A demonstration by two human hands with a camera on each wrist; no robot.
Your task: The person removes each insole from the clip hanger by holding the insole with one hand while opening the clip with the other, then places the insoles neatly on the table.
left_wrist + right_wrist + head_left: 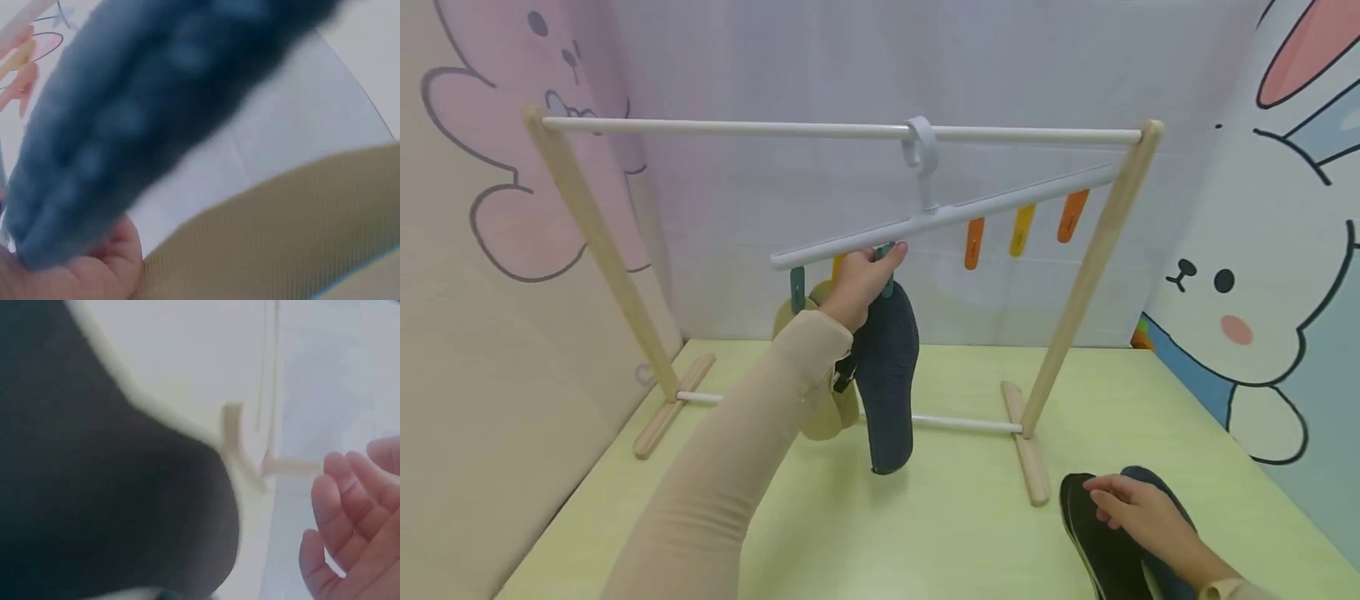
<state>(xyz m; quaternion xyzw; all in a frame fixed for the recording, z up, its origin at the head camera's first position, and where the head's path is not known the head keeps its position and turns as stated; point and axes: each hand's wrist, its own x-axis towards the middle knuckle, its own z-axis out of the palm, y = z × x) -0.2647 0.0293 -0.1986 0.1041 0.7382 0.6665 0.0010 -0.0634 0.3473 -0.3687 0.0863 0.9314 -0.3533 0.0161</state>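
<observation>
My left hand point(856, 287) reaches up to the white hanger point(940, 217), thumb and fingers pinching a teal clip point(888, 288) near its lowered left half. A dark blue insole point(887, 375) hangs beneath that clip; its fuzzy face fills much of the left wrist view. Tan insoles point(826, 421) hang beside it, partly hidden by my arm, under another teal clip point(797, 289) and a yellow clip point(837, 265). Over the table at right, my right hand point(1138, 510) hovers with loosely bent fingers, holding nothing, above a black insole point(1101, 542) and a blue insole point(1157, 492).
A wooden rack with a white top bar point(737, 127) carries the hanger, which tilts up toward the right post point(1090, 283). Along its right half hang two orange clips point(974, 243) and a yellow clip point(1022, 231). Cartoon-printed walls flank the pale green table point(962, 517).
</observation>
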